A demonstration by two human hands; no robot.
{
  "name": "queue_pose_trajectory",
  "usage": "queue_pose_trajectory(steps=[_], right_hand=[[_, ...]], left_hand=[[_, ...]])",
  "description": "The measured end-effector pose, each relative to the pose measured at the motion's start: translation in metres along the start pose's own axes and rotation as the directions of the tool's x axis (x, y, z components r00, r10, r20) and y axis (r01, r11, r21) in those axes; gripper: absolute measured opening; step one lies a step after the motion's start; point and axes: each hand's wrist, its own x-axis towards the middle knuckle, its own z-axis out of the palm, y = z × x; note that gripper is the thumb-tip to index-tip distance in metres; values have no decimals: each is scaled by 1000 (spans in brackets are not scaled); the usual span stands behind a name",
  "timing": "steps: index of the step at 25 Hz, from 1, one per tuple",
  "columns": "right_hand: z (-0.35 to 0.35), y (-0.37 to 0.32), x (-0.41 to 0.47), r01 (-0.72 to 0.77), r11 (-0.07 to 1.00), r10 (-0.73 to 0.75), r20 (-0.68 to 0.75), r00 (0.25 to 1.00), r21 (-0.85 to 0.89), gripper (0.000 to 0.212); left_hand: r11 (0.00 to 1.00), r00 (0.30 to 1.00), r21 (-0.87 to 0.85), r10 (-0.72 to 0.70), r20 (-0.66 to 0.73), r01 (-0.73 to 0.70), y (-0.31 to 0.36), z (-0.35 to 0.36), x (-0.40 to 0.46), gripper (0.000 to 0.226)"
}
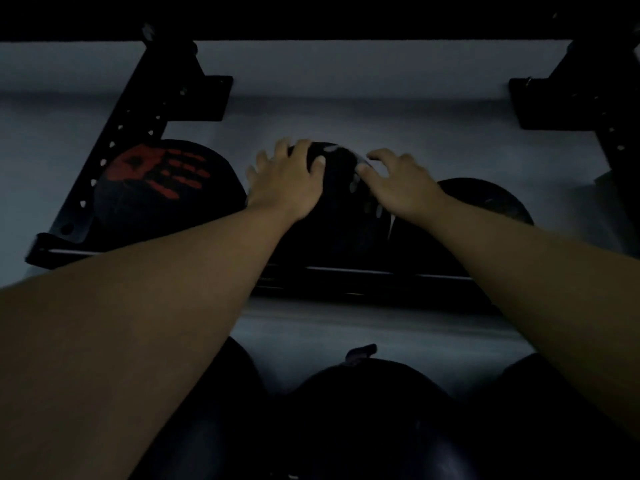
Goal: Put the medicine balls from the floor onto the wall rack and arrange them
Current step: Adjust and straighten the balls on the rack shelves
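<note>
The scene is dim. A black medicine ball (pixel 341 209) with pale markings rests on the middle shelf rail (pixel 363 271) of the black wall rack. My left hand (pixel 287 178) lies on its upper left side, fingers spread over the top. On the ball's upper right lies my right hand (pixel 398 181), fingers curled against it. Left of it sits a black ball with a red handprint (pixel 162 188). Another black ball (pixel 485 202) sits to the right, partly hidden by my right forearm.
Black perforated uprights (pixel 128 140) (pixel 609 109) bolt the rack to the grey wall. A dark beam (pixel 311 15) runs overhead. On the lower shelf sit three more dark balls (pixel 363 420) (pixel 221 410) (pixel 540 410).
</note>
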Motion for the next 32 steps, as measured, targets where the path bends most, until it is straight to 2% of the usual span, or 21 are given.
queue_pose_trajectory(steps=[3,6,10,19,24,27,32], right_hand=[[37,-34,6,-7,999,7,3,1000,32,75],[55,-37,8,-41,997,44,-46,998,72,75],[54,-25,9,-76,996,80,-71,994,50,73],[60,-17,4,-35,996,47,-134,990,88,71],[53,-21,-1,-50,999,51,-117,992,8,74],[50,-42,-4,-45,994,23,-217,976,-97,71],[63,-122,8,45,993,-69,-234,970,-107,65]], left_hand=[[988,987,-147,-15,157,38,-30,-2,1,76],[971,993,-240,41,111,-13,-35,10,2,76],[960,994,-274,83,76,-59,-33,18,6,74],[951,994,-288,106,-34,-111,-36,25,8,71],[952,992,-297,104,73,-78,-37,13,6,72],[953,979,-285,147,143,-101,-55,-6,8,67],[967,984,-196,174,28,-165,-112,-51,17,55]])
